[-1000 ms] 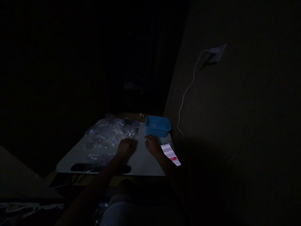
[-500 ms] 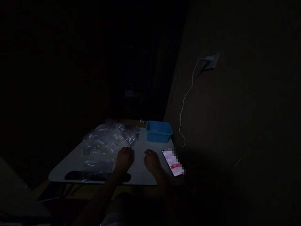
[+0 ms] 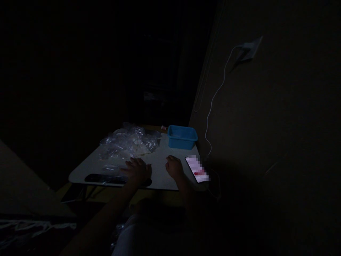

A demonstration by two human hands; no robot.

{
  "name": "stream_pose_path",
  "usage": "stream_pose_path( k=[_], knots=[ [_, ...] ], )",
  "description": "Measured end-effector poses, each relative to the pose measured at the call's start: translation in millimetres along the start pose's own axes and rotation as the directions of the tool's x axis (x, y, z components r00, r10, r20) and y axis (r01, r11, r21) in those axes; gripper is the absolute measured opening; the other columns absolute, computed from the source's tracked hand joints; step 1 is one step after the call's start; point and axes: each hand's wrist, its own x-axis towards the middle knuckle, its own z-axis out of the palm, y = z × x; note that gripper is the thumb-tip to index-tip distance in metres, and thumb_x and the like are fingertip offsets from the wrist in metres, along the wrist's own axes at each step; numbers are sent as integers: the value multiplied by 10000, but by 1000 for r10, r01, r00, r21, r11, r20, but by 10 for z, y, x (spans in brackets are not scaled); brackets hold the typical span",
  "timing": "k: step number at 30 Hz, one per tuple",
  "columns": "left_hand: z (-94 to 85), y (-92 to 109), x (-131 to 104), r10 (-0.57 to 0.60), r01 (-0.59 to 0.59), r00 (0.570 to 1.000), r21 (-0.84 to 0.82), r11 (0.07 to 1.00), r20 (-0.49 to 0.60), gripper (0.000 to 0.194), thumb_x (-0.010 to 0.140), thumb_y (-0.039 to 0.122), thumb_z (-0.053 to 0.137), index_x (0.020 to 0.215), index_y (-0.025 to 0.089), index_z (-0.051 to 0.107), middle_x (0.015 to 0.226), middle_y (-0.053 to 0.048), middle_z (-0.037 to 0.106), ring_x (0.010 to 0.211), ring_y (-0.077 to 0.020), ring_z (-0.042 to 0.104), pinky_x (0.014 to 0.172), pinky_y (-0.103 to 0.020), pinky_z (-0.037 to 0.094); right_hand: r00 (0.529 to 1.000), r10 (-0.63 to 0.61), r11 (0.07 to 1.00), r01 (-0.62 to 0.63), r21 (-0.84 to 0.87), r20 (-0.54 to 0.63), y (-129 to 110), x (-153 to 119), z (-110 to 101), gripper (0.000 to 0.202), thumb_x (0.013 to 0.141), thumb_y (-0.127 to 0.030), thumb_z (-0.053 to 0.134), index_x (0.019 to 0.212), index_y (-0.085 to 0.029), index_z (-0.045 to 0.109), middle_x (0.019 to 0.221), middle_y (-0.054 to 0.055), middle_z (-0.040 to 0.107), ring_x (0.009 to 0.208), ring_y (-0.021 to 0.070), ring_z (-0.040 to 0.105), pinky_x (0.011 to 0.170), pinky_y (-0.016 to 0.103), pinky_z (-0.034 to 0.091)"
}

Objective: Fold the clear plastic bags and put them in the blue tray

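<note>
My left hand [image 3: 137, 170] is spread palm down over the white table [image 3: 159, 174], its fingers apart and close to a small clear plastic bag [image 3: 110, 168]. Beyond it lies a heap of crumpled clear plastic bags [image 3: 130, 140]. My right hand [image 3: 174, 166] rests on the right half of the table with its fingers curled in; whether anything is inside them is hidden in the dim light. To its right is a lit phone [image 3: 195, 169], and behind it a blue plastic basin [image 3: 182, 143].
A white cable [image 3: 211, 101] hangs from a wall socket [image 3: 250, 49] down to the right side of the table. A dark slot-like strip [image 3: 92, 177] runs along the table's near edge. Behind the table sits a small pinkish object [image 3: 163, 127]. The room is very dark.
My left hand has moved left and spread its fingers from a closed shape. My right hand stays curled in about the same place. The camera view has tilted downward, shifting the scene up.
</note>
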Motion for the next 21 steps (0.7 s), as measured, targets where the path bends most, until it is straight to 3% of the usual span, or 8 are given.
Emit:
stream_pose_path(
  k=[2,5,8,10,12,15,19,21],
  knots=[
    [37,5,-68,19,-17,997,-31,999,71,627,811,454,312,1213,-18,401,1264,-338,337,1154,-509,261,777,-705,191,1000,-4,999,4,34,-11,14,5,7,328,763,-163,413,1052,-165,568,1134,75,555,1023,176,494,888,310,340],
    [79,107,-48,265,-241,957,-178,954,121,561,826,420,319,1210,23,417,1284,-293,350,1187,-440,281,845,-658,220,999,23,994,-18,110,-47,83,0,4,352,754,-121,400,1063,-159,564,1103,63,574,1004,153,506,876,264,359],
    [132,306,82,621,-558,783,-403,725,35,449,824,293,350,1217,86,415,1316,-210,359,1229,-316,291,940,-522,279,995,50,988,-37,149,-84,202,-45,-26,379,737,-93,400,1076,-161,555,1080,58,581,991,150,508,868,251,368],
    [171,444,175,736,-650,674,-521,554,-59,461,779,182,378,1234,108,393,1323,-167,364,1241,-251,290,965,-427,315,995,41,988,-26,154,-91,272,-90,-52,383,726,-86,407,1069,-164,557,1080,59,576,983,153,507,865,255,370],
    [194,539,240,749,-657,648,-600,457,-138,545,717,118,396,1260,118,349,1331,-145,353,1232,-223,307,965,-384,340,995,35,988,-21,152,-92,305,-127,-74,385,724,-90,411,1075,-165,549,1075,61,571,976,157,504,855,258,375],
    [180,552,283,671,-634,702,-637,438,-238,583,677,124,409,1256,113,339,1326,-145,347,1203,-229,340,947,-387,360,996,18,992,-7,126,-87,285,-149,-98,407,731,-104,422,1125,-157,510,1072,71,565,993,166,488,854,268,371],
    [103,423,317,318,-381,924,-582,719,-211,364,722,182,375,1044,117,531,1100,-139,545,1055,-249,472,877,-391,376,995,-90,993,94,75,-54,217,-155,-153,405,758,-200,480,1163,-198,484,1091,59,551,1018,180,463,879,301,341],
    [71,384,333,284,-288,955,-516,807,-90,277,732,201,364,851,130,604,887,-123,620,914,-248,545,794,-374,400,991,-130,990,132,49,-29,200,-164,-183,340,771,-241,493,1109,-230,528,1094,44,547,1021,179,457,877,310,331]
  ],
)
